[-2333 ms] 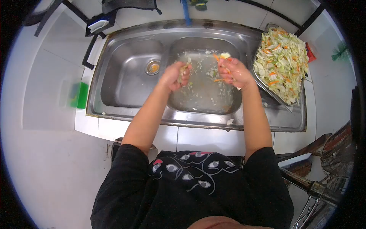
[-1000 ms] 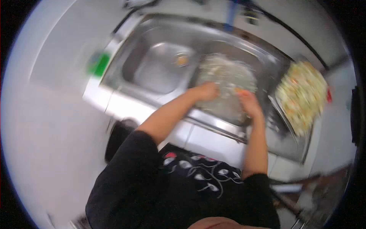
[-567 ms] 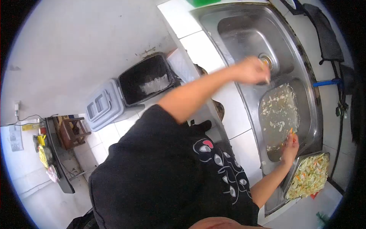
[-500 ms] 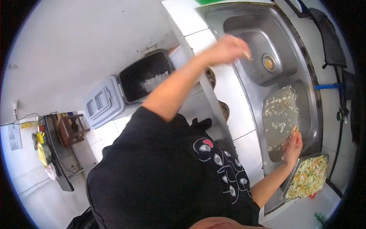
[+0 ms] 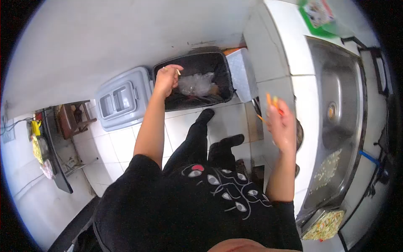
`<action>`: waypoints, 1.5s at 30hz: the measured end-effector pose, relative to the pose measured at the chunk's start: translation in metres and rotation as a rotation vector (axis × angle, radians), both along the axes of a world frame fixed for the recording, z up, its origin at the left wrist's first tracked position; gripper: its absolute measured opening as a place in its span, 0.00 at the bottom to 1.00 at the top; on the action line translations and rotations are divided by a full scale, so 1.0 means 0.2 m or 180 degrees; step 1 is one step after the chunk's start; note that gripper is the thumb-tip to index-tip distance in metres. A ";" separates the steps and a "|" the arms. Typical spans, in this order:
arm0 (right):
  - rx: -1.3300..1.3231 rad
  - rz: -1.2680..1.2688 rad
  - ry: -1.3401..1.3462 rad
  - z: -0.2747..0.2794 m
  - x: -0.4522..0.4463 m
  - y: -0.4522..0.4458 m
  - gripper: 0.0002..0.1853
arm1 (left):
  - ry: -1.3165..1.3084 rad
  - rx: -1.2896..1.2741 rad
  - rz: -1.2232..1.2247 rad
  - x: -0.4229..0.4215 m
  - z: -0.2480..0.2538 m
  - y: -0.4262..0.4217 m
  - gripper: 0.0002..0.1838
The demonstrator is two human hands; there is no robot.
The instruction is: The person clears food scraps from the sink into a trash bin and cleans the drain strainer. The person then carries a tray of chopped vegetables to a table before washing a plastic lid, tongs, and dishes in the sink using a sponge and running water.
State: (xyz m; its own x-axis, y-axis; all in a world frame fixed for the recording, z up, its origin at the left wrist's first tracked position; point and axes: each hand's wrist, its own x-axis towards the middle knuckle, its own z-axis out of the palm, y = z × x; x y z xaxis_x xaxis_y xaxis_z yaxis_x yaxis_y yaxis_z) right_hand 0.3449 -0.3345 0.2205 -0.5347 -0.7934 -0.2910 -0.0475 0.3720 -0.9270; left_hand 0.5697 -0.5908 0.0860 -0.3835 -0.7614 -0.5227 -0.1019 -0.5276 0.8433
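Note:
My left hand (image 5: 167, 80) is over the rim of an uncovered black-lined bin (image 5: 197, 63), its fingers closed on a small pale vegetable scrap (image 5: 179, 72). A crumpled clear plastic bag (image 5: 197, 84) lies inside the bin. My right hand (image 5: 282, 126) is raised beside the counter edge, closed around orange carrot pieces (image 5: 269, 99) that poke out between the fingers. Just left of it shows a thin orange strip (image 5: 260, 118); I cannot tell whether it is falling. A tray of shredded vegetables (image 5: 325, 225) stands at the sink's near end.
The steel sink (image 5: 336, 84) is set in a white-tiled counter (image 5: 303, 96); pale shreds (image 5: 329, 168) lie in its nearer basin. The grey bin lid (image 5: 121, 98) leans left of the bin. A green container (image 5: 317, 19) sits at the counter's far end. Farther left is a wooden stool (image 5: 73, 119).
My view has turned left toward the bin. My left hand has moved from beside the sink to over the bin. My right hand has lifted away from the basin with the carrot pieces.

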 end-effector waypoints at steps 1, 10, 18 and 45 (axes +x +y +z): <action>-0.0038 0.0071 -0.0203 -0.09 0.05 -0.15 0.06 | -0.0047 -0.0073 0.0085 0.01 -0.06 -0.03 0.12; -0.0660 0.0227 0.1211 -1.26 0.29 -1.00 0.07 | -0.0992 -0.2021 0.0547 -0.16 -0.87 -0.16 0.15; 0.2586 0.1979 0.1373 -2.10 0.29 -0.81 0.27 | -0.3689 -0.2031 -0.2716 0.05 -2.16 0.02 0.19; 0.0280 -0.2040 0.3531 0.27 -0.49 1.24 0.16 | 0.0359 -0.3027 -0.2256 -1.33 0.78 0.74 0.11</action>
State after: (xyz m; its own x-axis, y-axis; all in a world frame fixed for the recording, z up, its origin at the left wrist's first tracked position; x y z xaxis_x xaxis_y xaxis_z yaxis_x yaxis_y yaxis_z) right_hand 0.2476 -0.0861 0.2744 -0.8005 -0.3065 0.5150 -0.5650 0.6727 -0.4778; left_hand 0.3040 -0.4424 0.2416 -0.8827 -0.4250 0.2005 -0.0187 0.4581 0.8887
